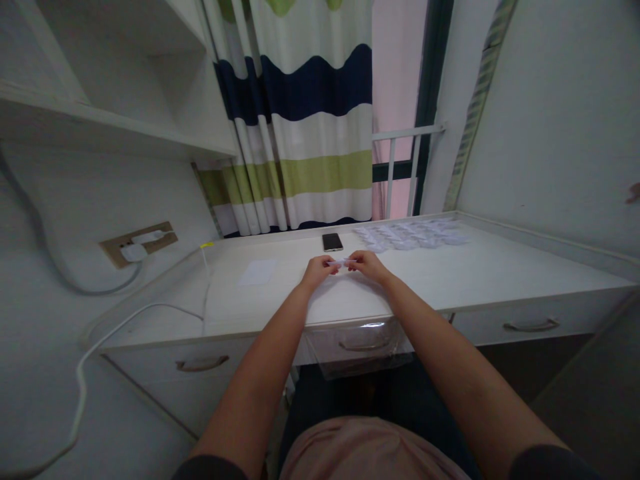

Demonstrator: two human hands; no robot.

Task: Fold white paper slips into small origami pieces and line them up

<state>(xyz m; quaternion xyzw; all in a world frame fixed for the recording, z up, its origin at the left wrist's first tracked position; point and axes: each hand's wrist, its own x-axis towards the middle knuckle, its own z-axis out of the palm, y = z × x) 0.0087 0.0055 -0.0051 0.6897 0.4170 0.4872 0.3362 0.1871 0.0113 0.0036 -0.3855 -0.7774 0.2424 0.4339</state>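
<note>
Between my two hands, just above the desk's front part, is a small piece of white paper. My left hand pinches its left end, and my right hand pinches the other end. The paper looks narrow or folded, but its exact shape is too small to make out. A flat stack or sheet of white paper lies on the desk to the left of my hands. Many folded white paper pieces lie in rows at the back right.
A dark phone lies on the white desk behind my hands. Clear plastic hangs over the front edge by a drawer. A white cable crosses the left side, below a wall socket. Shelves overhang at upper left.
</note>
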